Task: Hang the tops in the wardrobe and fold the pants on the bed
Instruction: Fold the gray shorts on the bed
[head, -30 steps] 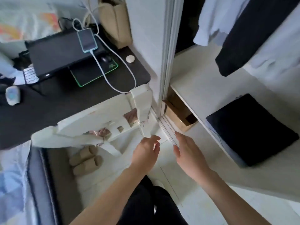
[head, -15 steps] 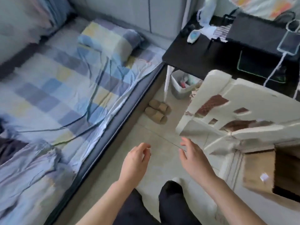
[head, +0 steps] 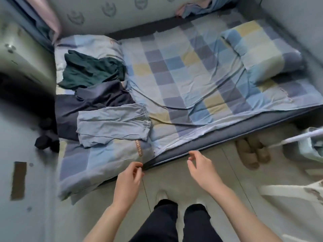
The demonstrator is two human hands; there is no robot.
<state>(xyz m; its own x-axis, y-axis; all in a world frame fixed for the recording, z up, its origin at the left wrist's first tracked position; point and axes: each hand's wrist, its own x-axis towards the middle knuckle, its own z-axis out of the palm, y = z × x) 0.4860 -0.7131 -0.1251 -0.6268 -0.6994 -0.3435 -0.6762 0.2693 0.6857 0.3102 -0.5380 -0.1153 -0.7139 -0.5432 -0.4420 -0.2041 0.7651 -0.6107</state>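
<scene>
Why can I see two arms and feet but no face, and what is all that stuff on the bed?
The camera sits on the person's head and looks down, so you see what they see: their own left hand, right hand and legs. There is no machine here. Both hands are empty, fingers loosely curled, reaching toward the bed with its checked sheet. On the bed's left side lie clothes waiting to be sorted: a dark green garment, a navy garment and light grey pants nearest the hands. A pillow rests on the right, and slippers sit on the floor.
</scene>
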